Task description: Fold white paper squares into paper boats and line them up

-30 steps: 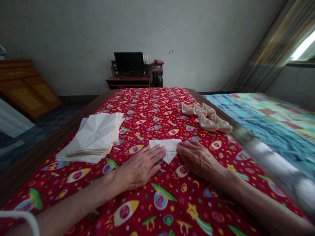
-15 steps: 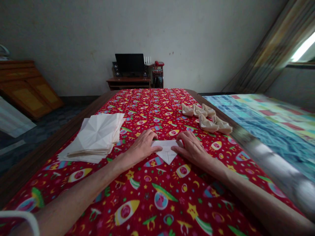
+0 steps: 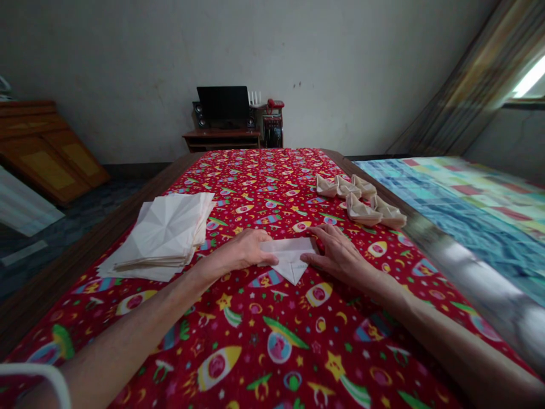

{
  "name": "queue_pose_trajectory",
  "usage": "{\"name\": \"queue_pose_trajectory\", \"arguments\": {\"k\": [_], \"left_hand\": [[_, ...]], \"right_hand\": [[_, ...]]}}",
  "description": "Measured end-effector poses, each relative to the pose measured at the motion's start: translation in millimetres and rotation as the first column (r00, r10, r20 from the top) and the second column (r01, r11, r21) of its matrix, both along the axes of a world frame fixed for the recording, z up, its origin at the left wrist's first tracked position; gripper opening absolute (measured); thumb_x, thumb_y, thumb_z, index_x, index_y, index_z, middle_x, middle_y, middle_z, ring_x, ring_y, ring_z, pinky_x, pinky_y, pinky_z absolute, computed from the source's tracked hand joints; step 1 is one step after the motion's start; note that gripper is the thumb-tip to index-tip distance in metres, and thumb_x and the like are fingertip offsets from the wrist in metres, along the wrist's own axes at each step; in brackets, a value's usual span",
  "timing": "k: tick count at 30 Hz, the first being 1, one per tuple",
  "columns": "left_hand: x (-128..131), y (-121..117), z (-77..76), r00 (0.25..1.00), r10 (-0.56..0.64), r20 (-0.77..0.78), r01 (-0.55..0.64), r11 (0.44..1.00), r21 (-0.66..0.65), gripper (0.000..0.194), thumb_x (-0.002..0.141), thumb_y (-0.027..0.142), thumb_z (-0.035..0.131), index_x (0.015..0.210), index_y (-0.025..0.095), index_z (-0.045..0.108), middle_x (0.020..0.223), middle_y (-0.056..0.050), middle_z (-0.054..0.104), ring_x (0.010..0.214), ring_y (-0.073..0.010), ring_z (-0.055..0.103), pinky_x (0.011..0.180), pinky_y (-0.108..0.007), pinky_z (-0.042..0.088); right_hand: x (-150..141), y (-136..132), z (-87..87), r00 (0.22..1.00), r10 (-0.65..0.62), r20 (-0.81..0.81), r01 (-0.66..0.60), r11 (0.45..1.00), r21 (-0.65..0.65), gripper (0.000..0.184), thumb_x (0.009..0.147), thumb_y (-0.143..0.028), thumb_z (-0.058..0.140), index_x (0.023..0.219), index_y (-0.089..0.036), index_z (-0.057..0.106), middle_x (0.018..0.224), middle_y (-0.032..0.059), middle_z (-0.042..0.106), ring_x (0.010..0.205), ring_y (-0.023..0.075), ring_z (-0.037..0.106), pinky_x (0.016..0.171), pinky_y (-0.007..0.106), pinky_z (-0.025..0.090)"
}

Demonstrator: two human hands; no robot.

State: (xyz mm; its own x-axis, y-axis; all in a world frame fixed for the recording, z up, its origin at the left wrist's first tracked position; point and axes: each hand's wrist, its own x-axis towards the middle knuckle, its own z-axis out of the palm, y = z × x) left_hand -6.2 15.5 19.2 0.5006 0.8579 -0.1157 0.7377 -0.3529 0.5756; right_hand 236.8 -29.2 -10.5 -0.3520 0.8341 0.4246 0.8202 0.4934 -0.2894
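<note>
A white sheet of folded paper point(image 3: 292, 257) lies on the red patterned tablecloth point(image 3: 255, 346), its triangular point towards me and a straight band along its far side. My left hand point(image 3: 247, 249) pinches the left end, thumb on top and fingers at the far edge. At the right end, my right hand point(image 3: 338, 251) grips it the same way, its thumb pressing near the band's lower edge. Faint print shows beside the right thumb. To the left is a stack of creased white paper sheets point(image 3: 170, 227). Several folded paper boat-like shapes point(image 3: 364, 209) sit beyond my right hand.
The dark wooden table edge point(image 3: 430, 250) runs down the right, with a bed under a checked cover point(image 3: 447, 210) beside it. Past the far end stand a desk point(image 3: 223, 136) with a monitor point(image 3: 223, 103) and a red telephone point(image 3: 275, 104). A wooden cabinet point(image 3: 51, 153) is at left.
A wider band now shows along the paper's far side, with a smaller triangle below it. Both hands still hold the ends, and my right hand has shifted slightly to the right.
</note>
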Motion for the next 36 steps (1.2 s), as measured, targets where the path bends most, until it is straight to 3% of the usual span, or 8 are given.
{"name": "queue_pose_trajectory", "arguments": {"k": [7, 11, 14, 16, 21, 26, 32, 36], "left_hand": [[6, -7, 3.0, 0.986, -0.044, 0.159, 0.003, 0.967, 0.253, 0.018, 0.066, 0.021, 0.070, 0.056, 0.015, 0.056, 0.061, 0.004, 0.051, 0.056, -0.0090, 0.047, 0.051, -0.020, 0.031], [4, -11, 10.6, 0.964, -0.159, 0.213, -0.016, 0.766, 0.643, 0.015, 0.079, 0.016, 0.062, 0.064, 0.016, 0.059, 0.071, 0.000, 0.057, 0.072, -0.0136, 0.053, 0.067, -0.024, 0.040], [1, -18, 13.2, 0.984, -0.174, 0.045, 0.065, 0.581, 0.811, 0.012, 0.086, 0.017, 0.054, 0.076, 0.018, 0.061, 0.079, -0.003, 0.060, 0.082, -0.0179, 0.053, 0.077, -0.031, 0.040], [-1, -24, 10.8, 0.987, -0.128, -0.102, 0.154, 0.526, 0.837, 0.013, 0.087, 0.016, 0.051, 0.079, 0.019, 0.061, 0.082, -0.003, 0.061, 0.084, -0.0196, 0.053, 0.076, -0.033, 0.039], [-2, -40, -2.7, 0.917, -0.129, -0.377, 0.382, 0.550, 0.743, 0.016, 0.088, 0.011, 0.046, 0.083, 0.018, 0.060, 0.088, -0.005, 0.061, 0.085, -0.0212, 0.051, 0.075, -0.036, 0.037], [-6, -52, -5.9, 0.895, -0.148, -0.421, 0.419, 0.603, 0.679, 0.011, 0.089, 0.018, 0.050, 0.094, 0.018, 0.060, 0.094, -0.005, 0.062, 0.091, -0.0226, 0.051, 0.078, -0.038, 0.037], [-13, -56, -12.7, 0.931, -0.224, -0.287, 0.363, 0.629, 0.687, 0.015, 0.092, 0.019, 0.047, 0.094, 0.018, 0.061, 0.093, -0.004, 0.064, 0.090, -0.0205, 0.054, 0.077, -0.036, 0.040], [-15, -51, -23.4, 0.962, -0.268, -0.048, 0.233, 0.722, 0.652, 0.012, 0.090, 0.018, 0.051, 0.086, 0.017, 0.062, 0.090, -0.004, 0.063, 0.089, -0.0181, 0.056, 0.080, -0.032, 0.044]], "right_hand": [[-5, -2, 13.5, 0.987, 0.022, -0.159, -0.047, 0.987, -0.151, 0.011, 0.081, -0.027, 0.058, 0.086, -0.018, 0.062, 0.072, 0.0000, 0.060, 0.064, 0.0132, 0.055, 0.056, 0.023, 0.040], [-8, -9, 29.7, 0.991, 0.090, -0.095, -0.072, 0.981, 0.178, 0.019, 0.089, -0.024, 0.049, 0.076, -0.018, 0.061, 0.076, 0.0047, 0.059, 0.071, 0.0151, 0.052, 0.063, 0.027, 0.040], [-8, -14, 35.2, 0.991, 0.075, 0.109, -0.109, 0.932, 0.346, 0.021, 0.092, -0.021, 0.042, 0.082, -0.019, 0.061, 0.082, 0.0067, 0.059, 0.076, 0.0180, 0.048, 0.067, 0.031, 0.038], [-7, -15, 32.5, 0.968, 0.080, 0.239, -0.165, 0.917, 0.363, 0.022, 0.093, -0.019, 0.040, 0.085, -0.019, 0.061, 0.083, 0.0070, 0.059, 0.077, 0.0189, 0.046, 0.068, 0.033, 0.036], [-3, -15, 17.4, 0.890, 0.157, 0.428, -0.287, 0.922, 0.259, 0.019, 0.093, -0.017, 0.043, 0.082, -0.017, 0.059, 0.079, 0.0057, 0.055, 0.075, 0.0183, 0.043, 0.067, 0.032, 0.034], [-4, -21, 15.8, 0.869, 0.177, 0.461, -0.287, 0.941, 0.181, 0.017, 0.092, -0.016, 0.043, 0.082, -0.016, 0.057, 0.081, 0.0062, 0.055, 0.075, 0.0188, 0.042, 0.066, 0.032, 0.034], [4, -29, 15.7, 0.903, 0.271, 0.333, -0.298, 0.954, 0.034, 0.019, 0.093, -0.017, 0.043, 0.088, -0.017, 0.061, 0.087, 0.0068, 0.058, 0.080, 0.0173, 0.049, 0.069, 0.029, 0.040], [11, -25, 14.4, 0.936, 0.332, 0.115, -0.332, 0.943, -0.020, 0.022, 0.094, -0.023, 0.044, 0.088, -0.018, 0.065, 0.088, 0.0069, 0.062, 0.081, 0.0157, 0.054, 0.069, 0.026, 0.043]]}}
